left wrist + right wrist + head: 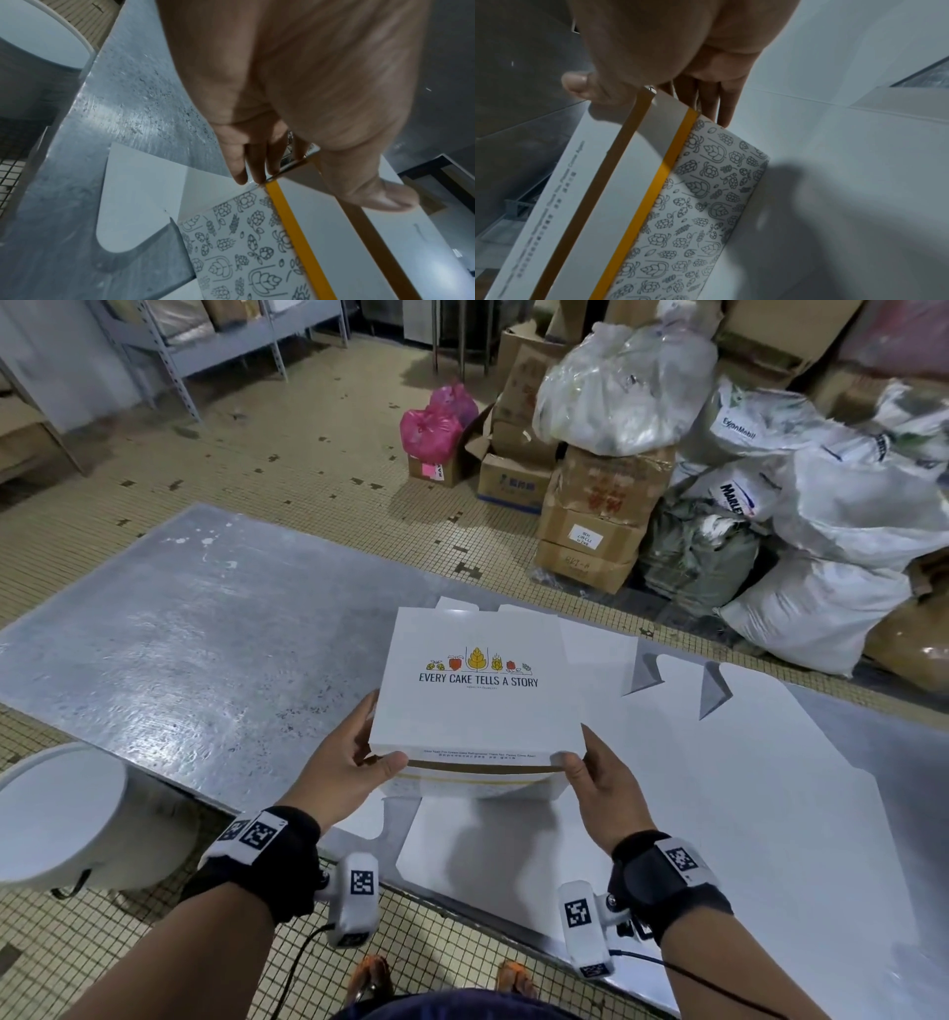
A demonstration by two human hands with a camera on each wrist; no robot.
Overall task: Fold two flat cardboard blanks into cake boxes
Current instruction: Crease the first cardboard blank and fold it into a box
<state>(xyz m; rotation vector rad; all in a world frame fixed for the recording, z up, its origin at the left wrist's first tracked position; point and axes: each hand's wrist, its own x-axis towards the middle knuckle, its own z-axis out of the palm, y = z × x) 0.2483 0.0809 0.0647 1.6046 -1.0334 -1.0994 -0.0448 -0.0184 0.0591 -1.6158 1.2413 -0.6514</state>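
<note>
One folded cake box (475, 690) is held above the metal counter (195, 629), its printed lid (the words read "EVERY CAKE TELLS A STORY") facing up. Two hands hold it, one at each near corner. The left hand (354, 752) pinches the near-left corner, thumb on the front lip and fingers (254, 162) along the side. The right hand (601, 773) pinches the near-right corner the same way, thumb on top, fingers (721, 101) down the side wall. One flat cardboard blank (744, 788) lies on the counter beneath and to the right of the box, white side up. One white bucket (61, 814) stands on the tiled floor left of the counter. Two pink bags (436, 423) sit far off among cartons.
</note>
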